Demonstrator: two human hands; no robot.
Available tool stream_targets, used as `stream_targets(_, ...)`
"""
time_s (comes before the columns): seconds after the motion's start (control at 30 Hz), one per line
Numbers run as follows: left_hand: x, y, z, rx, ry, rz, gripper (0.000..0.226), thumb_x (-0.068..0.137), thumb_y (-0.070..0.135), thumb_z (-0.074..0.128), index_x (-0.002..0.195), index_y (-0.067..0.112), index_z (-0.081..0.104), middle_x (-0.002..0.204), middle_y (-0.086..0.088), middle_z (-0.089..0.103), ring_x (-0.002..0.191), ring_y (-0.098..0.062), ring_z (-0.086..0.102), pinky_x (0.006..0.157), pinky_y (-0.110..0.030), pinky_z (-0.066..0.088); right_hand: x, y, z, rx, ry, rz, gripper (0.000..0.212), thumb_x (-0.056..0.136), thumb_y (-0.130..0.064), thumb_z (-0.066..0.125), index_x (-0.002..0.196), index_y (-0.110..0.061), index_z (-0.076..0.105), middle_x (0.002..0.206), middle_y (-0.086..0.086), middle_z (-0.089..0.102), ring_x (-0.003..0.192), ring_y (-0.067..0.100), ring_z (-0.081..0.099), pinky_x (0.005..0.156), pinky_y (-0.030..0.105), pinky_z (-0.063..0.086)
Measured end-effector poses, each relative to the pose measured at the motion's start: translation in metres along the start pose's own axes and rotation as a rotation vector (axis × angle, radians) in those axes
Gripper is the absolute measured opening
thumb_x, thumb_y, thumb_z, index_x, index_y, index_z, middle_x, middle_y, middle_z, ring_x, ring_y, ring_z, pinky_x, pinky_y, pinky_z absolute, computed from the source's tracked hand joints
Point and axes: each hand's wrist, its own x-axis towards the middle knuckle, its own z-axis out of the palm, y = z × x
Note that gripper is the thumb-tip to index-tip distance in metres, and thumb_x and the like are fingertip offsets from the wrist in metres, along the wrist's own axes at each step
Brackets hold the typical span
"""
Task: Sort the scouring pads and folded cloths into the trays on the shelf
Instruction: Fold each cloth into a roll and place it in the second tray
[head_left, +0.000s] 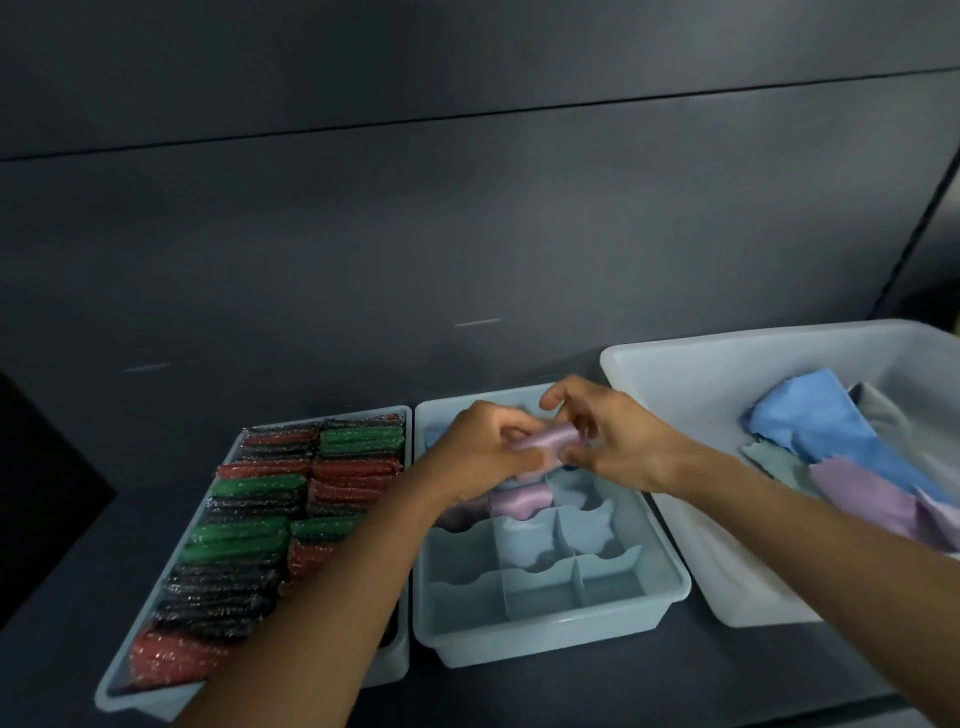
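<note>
View: head camera; the shelf (675, 691) is being looked down on from its near side.
Left hand: the left hand (480, 449) is being curled round the left end of a folded lilac cloth (545, 441).
Right hand: the right hand (615, 441) is being closed on the right end of the same cloth, which is being pinched by the fingertips.
Cloth position: the cloth is being held in the air between both hands, above the far compartments of the divided tray (550, 652); it is not yet being seated.
Divided tray: middle of the shelf; stowed lilac cloths (514, 503) are being contained in compartments just near of the hands.
Pad tray: the pad tray (117, 693), on the left just beside the divided tray, is being filled in rows with red, green and dark scouring pads (249, 525).
Supply bin: loose cloths (821, 426) in blue, lilac and grey are being stored in the white bin (685, 374) on the right.
Step judged: the fold is probably being tightened before insertion.
Risk, unfolding: the fold could be lost if one end is being released early, since soft cloth opens out.
Risk, misplacement: the cloth could be caught on a wavy divider (566, 566) and laid across two compartments if it is being lowered off-centre.
Risk, disturbance: the stowed cloths could be dragged out by the left wrist, which is being held just above them.
</note>
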Motion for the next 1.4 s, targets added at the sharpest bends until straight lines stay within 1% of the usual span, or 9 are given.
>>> stream_targets(0.27,0.028,-0.002,0.042,0.348,-0.021,0.061,0.005,0.082,0.017,0.069,0.085,0.013,0.069,0.084,-0.006,0.074,0.073,-0.022,0.067,0.064,-0.031,0.053,0.003,0.02,-0.019,-0.274,-0.271,0.059,0.056,0.081,-0.003,0.063,0.128,-0.02,0.039,0.092,-0.005,0.058,0.082,0.018,0.057,0.069,0.022,0.043)
stream_targets(0.43,0.036,-0.012,0.059,0.487,-0.017,0.128,0.02,0.081,0.019,0.071,0.101,0.016,0.073,0.096,-0.003,0.068,0.085,-0.02,0.058,0.073,-0.029,0.045,0.001,0.03,-0.053,0.096,0.195,0.02,0.048,0.083,0.014,0.049,0.119,-0.018,0.052,0.098,0.005,0.064,0.092,0.021,0.062,0.087,0.026,0.049)
stream_targets(0.6,0.042,-0.011,0.069,0.736,0.01,0.201,0.013,0.081,0.017,0.067,0.092,0.017,0.073,0.092,-0.006,0.069,0.09,-0.026,0.06,0.07,-0.026,0.031,-0.009,0.061,-0.087,0.224,0.314,0.217,0.031,0.087,0.014,0.049,0.101,-0.011,0.06,0.086,0.016,0.068,0.076,0.021,0.063,0.086,0.036,0.052)
stream_targets(0.83,0.053,-0.011,0.08,0.93,-0.047,0.133,0.014,0.077,0.02,0.07,0.09,0.016,0.073,0.093,-0.005,0.069,0.092,-0.026,0.063,0.069,-0.027,0.04,-0.033,0.117,-0.097,-0.69,-0.144,0.664,0.017,0.075,-0.031,0.057,0.074,-0.016,0.051,0.072,-0.001,0.055,0.073,0.021,0.06,0.061,0.024,0.045)
stream_targets(0.97,0.057,-0.005,0.08,0.961,-0.095,0.07,0.019,0.082,0.024,0.068,0.098,0.014,0.07,0.102,-0.006,0.068,0.097,-0.027,0.062,0.07,-0.028,0.039,-0.044,0.137,-0.091,-0.885,-0.393,0.736,0.045,0.078,-0.053,0.066,0.107,-0.019,0.058,0.092,0.0,0.057,0.093,0.022,0.059,0.077,0.028,0.045)
stream_targets(1.13,0.053,-0.004,0.077,0.934,-0.148,0.065,0.018,0.083,0.022,0.068,0.099,0.016,0.07,0.105,-0.006,0.067,0.1,-0.029,0.061,0.072,-0.027,0.038,-0.052,0.167,-0.089,-1.02,-0.387,0.707,0.026,0.083,-0.035,0.06,0.105,-0.023,0.067,0.089,-0.006,0.064,0.094,0.016,0.064,0.078,0.025,0.044)
stream_targets(1.2,0.048,-0.002,0.072,0.852,-0.177,0.056,0.018,0.084,0.02,0.067,0.101,0.017,0.07,0.105,-0.006,0.066,0.098,-0.028,0.061,0.073,-0.029,0.041,-0.05,0.178,-0.094,-1.159,-0.314,0.633,0.012,0.071,-0.027,0.056,0.072,-0.016,0.052,0.069,-0.01,0.061,0.072,0.011,0.06,0.066,0.02,0.042)
stream_targets(1.3,0.038,0.003,0.063,0.637,-0.156,0.021,0.018,0.085,0.022,0.067,0.102,0.017,0.071,0.104,-0.004,0.068,0.096,-0.025,0.064,0.082,-0.036,0.053,-0.05,0.163,-0.096,-1.02,-0.231,0.547,0.025,0.064,-0.026,0.054,0.05,-0.014,0.037,0.05,-0.003,0.041,0.066,0.016,0.052,0.061,0.019,0.038)
stream_targets(1.4,0.02,0.01,0.054,0.437,0.006,0.041,0.021,0.087,0.025,0.067,0.107,0.02,0.072,0.111,0.006,0.07,0.102,-0.013,0.064,0.092,-0.03,0.05,-0.046,0.135,-0.101,-0.378,-0.08,0.567,0.028,0.076,-0.02,0.057,0.053,-0.014,0.043,0.055,-0.002,0.043,0.066,0.021,0.05,0.052,0.015,0.036)
